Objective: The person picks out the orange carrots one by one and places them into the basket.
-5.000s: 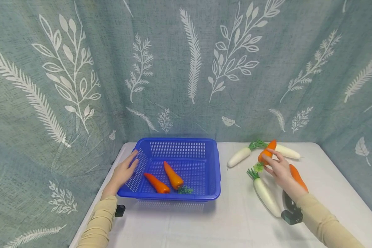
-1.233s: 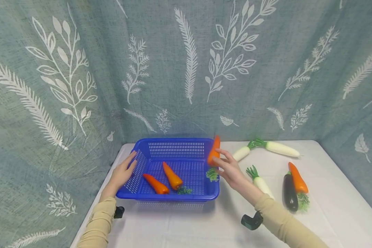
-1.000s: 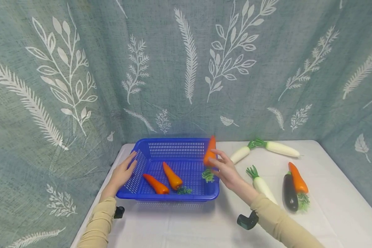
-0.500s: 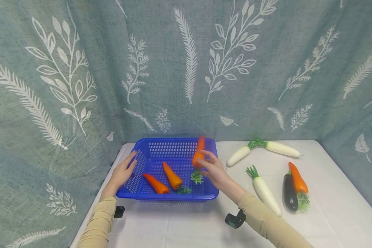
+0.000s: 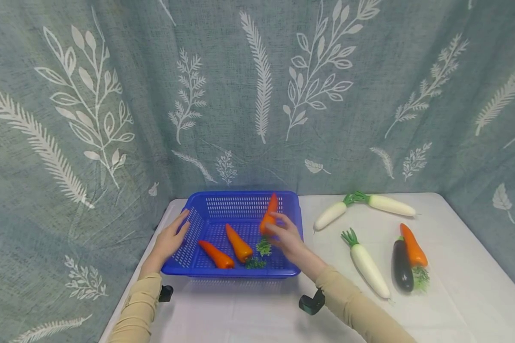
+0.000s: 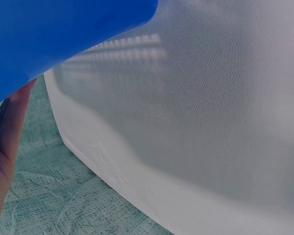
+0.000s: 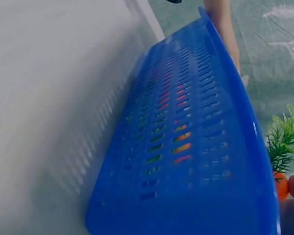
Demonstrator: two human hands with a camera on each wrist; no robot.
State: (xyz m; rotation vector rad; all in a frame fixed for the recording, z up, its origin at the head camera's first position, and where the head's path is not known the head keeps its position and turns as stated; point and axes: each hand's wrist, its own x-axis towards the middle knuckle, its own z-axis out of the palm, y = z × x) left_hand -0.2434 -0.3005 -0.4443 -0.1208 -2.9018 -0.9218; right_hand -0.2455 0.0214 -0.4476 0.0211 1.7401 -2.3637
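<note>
Carrot [image 5: 271, 208] moved leftward over basket [image 5: 227, 273], thick end pinched by right grip [image 5: 288, 239], left grip [image 5: 168, 242] spread

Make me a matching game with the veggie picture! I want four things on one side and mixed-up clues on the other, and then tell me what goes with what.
Things:
1. eggplant
2. right hand
3. basket
4. left hand

Clues:
A. is blue
B. is at the basket's side and holds no vegetable
C. is dark and lies right beside an orange carrot on the table
D. holds a different carrot by its thick end

Right pairs: 1-C, 2-D, 3-A, 4-B
</note>
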